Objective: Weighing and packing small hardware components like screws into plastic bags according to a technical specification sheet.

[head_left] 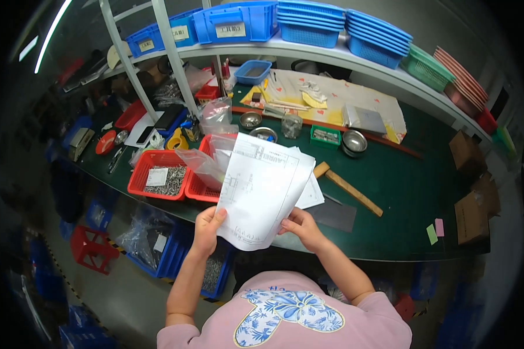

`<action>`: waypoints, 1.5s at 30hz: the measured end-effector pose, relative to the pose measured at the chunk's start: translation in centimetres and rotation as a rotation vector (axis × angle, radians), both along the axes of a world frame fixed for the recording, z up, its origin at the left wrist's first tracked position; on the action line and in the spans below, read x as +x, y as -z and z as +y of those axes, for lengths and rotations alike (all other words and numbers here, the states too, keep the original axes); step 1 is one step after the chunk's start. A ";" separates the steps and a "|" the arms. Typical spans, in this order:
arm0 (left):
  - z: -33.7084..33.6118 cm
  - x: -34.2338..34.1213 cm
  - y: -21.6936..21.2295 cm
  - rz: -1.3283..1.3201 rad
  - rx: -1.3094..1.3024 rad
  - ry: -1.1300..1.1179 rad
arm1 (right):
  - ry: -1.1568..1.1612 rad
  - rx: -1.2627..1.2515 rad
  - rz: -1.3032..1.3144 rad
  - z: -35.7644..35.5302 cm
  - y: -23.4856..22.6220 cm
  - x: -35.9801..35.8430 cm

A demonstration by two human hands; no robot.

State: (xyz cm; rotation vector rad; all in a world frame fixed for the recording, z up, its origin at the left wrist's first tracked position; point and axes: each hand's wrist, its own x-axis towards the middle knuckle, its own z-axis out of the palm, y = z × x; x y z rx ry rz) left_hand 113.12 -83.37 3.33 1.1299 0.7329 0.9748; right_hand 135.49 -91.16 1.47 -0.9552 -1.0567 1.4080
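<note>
Both my hands hold up a white paper sheet (268, 186) printed with a line drawing, raised over the front edge of the green table. My left hand (206, 228) pinches its lower left edge, thumb on top. At the lower right edge, my right hand (301, 228) grips it between thumb and fingers. More white paper (312, 195) shows behind the sheet on the right. Left of the sheet stands a red basket (137, 185) filled with small metal parts and a paper label. A second red basket (195, 189) with plastic bags is partly hidden by the sheet.
A wooden-handled mallet (355, 193) and a dark grey plate (336, 216) lie to the right on the green table (402, 232). Metal bowls (353, 142) and a small green box (326, 136) stand behind. Cardboard boxes (471, 218) sit at the right edge; blue bins (236, 23) line the shelf.
</note>
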 end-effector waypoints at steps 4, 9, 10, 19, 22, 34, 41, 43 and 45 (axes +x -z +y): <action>-0.9 -0.5 1.1 0.049 -0.022 0.030 | 0.011 -0.051 -0.045 -0.5 0.7 -0.1; -1.0 -0.4 2.1 0.197 0.067 -0.004 | 0.082 -0.008 -0.144 -0.4 0.6 -0.3; -1.0 -0.2 1.8 0.078 0.102 0.013 | 0.088 0.006 -0.126 -0.3 0.7 0.0; -0.4 -0.2 -0.2 0.222 0.398 0.365 | 0.021 -0.127 0.010 -1.3 1.0 3.1; 0.0 0.8 -0.7 0.246 0.459 0.315 | 0.110 -0.107 -0.005 -2.3 1.1 3.5; -0.4 4.0 -1.9 0.172 0.780 0.021 | 0.398 0.260 -0.076 -1.4 -1.6 3.4; -2.7 4.5 -0.6 -0.028 0.374 -0.219 | 0.654 0.239 -0.093 -2.2 -0.6 0.4; -2.8 3.9 0.0 0.080 0.367 -0.227 | 0.650 0.241 -0.100 -2.7 -0.5 0.0; -3.1 3.6 0.2 0.059 0.394 -0.199 | 0.652 0.243 -0.108 -3.2 -0.4 -0.2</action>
